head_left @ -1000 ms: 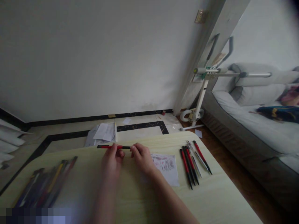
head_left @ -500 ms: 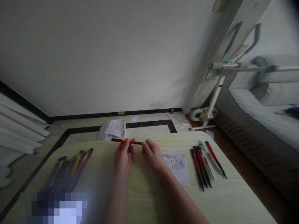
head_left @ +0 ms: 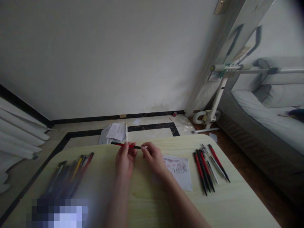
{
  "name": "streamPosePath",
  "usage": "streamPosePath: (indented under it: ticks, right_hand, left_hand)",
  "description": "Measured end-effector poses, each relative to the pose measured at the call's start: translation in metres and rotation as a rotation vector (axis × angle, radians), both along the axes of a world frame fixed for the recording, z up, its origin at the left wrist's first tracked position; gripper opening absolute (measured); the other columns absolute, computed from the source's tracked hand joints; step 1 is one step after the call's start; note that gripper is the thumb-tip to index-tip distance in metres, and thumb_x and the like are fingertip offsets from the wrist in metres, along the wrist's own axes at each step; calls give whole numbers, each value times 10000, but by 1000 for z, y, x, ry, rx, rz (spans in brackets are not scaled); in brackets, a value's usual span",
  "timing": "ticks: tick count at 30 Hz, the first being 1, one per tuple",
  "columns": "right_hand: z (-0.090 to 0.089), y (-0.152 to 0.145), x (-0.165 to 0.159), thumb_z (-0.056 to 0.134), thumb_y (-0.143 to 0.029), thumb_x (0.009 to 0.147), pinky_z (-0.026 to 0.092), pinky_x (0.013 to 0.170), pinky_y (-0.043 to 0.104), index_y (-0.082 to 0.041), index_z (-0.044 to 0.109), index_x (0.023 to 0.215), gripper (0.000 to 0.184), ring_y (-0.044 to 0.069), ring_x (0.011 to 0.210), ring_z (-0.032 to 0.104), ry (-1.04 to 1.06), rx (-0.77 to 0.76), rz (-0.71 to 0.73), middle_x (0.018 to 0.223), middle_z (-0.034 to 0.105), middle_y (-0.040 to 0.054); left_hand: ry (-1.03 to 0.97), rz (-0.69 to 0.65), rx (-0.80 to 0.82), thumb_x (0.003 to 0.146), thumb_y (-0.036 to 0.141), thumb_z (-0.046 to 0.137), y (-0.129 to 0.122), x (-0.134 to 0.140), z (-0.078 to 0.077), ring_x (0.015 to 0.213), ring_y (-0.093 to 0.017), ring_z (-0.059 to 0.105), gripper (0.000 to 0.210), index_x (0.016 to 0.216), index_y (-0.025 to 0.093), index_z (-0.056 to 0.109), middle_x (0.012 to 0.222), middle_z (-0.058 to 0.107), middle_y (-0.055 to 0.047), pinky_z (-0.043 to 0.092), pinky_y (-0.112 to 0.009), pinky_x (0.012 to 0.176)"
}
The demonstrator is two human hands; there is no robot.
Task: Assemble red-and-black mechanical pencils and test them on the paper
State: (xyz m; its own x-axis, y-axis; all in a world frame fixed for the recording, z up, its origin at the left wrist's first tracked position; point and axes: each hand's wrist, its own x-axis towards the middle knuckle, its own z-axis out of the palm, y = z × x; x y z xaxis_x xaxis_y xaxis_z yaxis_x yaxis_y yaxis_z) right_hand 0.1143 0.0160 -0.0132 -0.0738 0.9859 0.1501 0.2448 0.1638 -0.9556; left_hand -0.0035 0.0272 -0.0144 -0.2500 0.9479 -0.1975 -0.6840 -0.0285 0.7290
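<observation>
Red-black pen (head_left: 131,146), in fingers (head_left: 125,148), scribbled paper (head_left: 186,183), marks (head_left: 179,168) illegible

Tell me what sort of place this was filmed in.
Probably a living room in someone's home. A pale grey sofa stands at the right, near what looks like a white exercise frame, and a pale curtain hangs at the left.
</observation>
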Motion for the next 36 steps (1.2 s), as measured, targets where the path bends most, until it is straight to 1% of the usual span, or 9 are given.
streamPosePath:
  ticks: [2,4,8,14,20,25,30,33,36]
  right_hand:
    - [-2,0,0,452,-339,824,362,502,194,-166,556,930,228,100,513,496,-17,7,4,567,535,-23]
    - [-3,0,0,463,-335,817,368,508,197,-168,565,912,217,103,513,499,-31,16,6,560,535,-22]
    - [-4,0,1,436,-335,832,380,527,201,-173,558,877,208,106,521,510,-21,36,-9,558,533,-22]
    - [-2,-1,2,407,-329,847,368,524,197,-182,533,852,193,103,505,494,-22,38,-23,538,508,-33]
    - [0,-1,1,391,-329,853,326,506,202,-187,529,822,200,102,479,441,-77,59,-61,523,461,-40]
    - [0,-2,1,377,-327,856,326,526,203,-190,539,834,213,112,525,467,-135,94,-52,584,507,-18]
    - [4,-6,0,357,-316,868,339,581,209,-204,547,865,221,138,620,523,-248,142,-16,686,577,15]
    - [7,-8,-1,342,-310,879,330,576,207,-206,536,850,222,136,616,523,-294,137,2,685,575,14]
    - [8,-10,-6,336,-298,882,309,555,205,-202,519,788,226,126,589,503,-312,121,-2,655,554,5]
  left_hand:
    - [-4,18,-16,650,299,675,0,0,1,524,-72,533,221,769,133,591,742,649,-36,415,-201,504]
    - [0,30,-20,648,302,677,0,0,1,510,-71,529,223,763,133,590,729,650,-36,411,-202,496]
    - [32,-8,-1,663,308,665,0,1,0,498,-70,522,221,783,135,596,744,655,-43,401,-209,489]
    - [89,-39,26,690,315,641,-1,1,-3,507,-64,521,224,811,131,600,809,659,-62,389,-203,486]
    - [126,-37,-1,695,340,628,-3,4,-2,475,-57,512,251,842,140,590,832,656,-57,376,-202,464]
    - [164,-37,20,708,350,608,-4,4,-1,452,-50,500,256,855,143,574,838,652,-48,374,-196,454]
    - [212,-8,-13,704,373,603,-4,3,1,407,-43,471,276,837,136,557,816,653,-47,354,-185,416]
    - [237,-1,7,700,388,601,-4,3,2,379,-36,450,285,817,133,549,802,655,-53,327,-181,390]
    - [274,25,34,709,392,588,-5,2,4,327,-15,388,279,795,130,545,779,654,-51,276,-174,350]
